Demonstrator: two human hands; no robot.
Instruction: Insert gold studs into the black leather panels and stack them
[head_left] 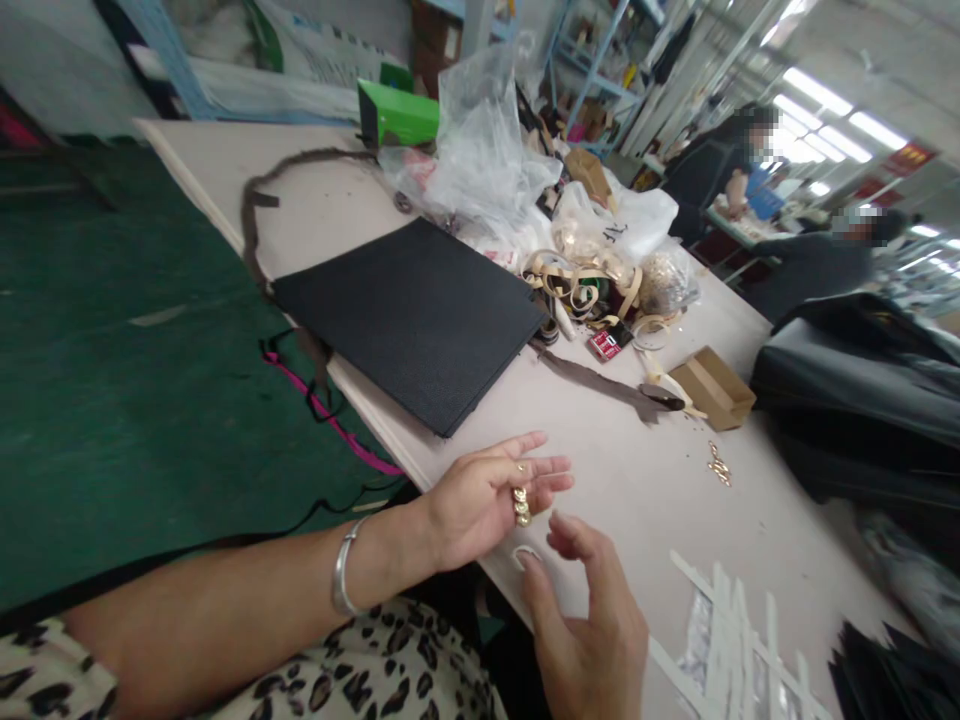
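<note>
My left hand is turned palm inward above the table's near edge, its fingers loosely stretched. Several small round gold metal studs lie in it, against the fingers. My right hand is just to the right, thumb and forefinger apart, with nothing visible between them. The two hands do not touch. Beyond them a black leather-like panel lies flat, one corner reaching over the table edge. More small gold metal pieces are scattered to the right.
Clear plastic bags, tan strips and a green box crowd the table's back. An open cardboard box stands at right. White strips and black pieces lie at lower right. Two people are farther off.
</note>
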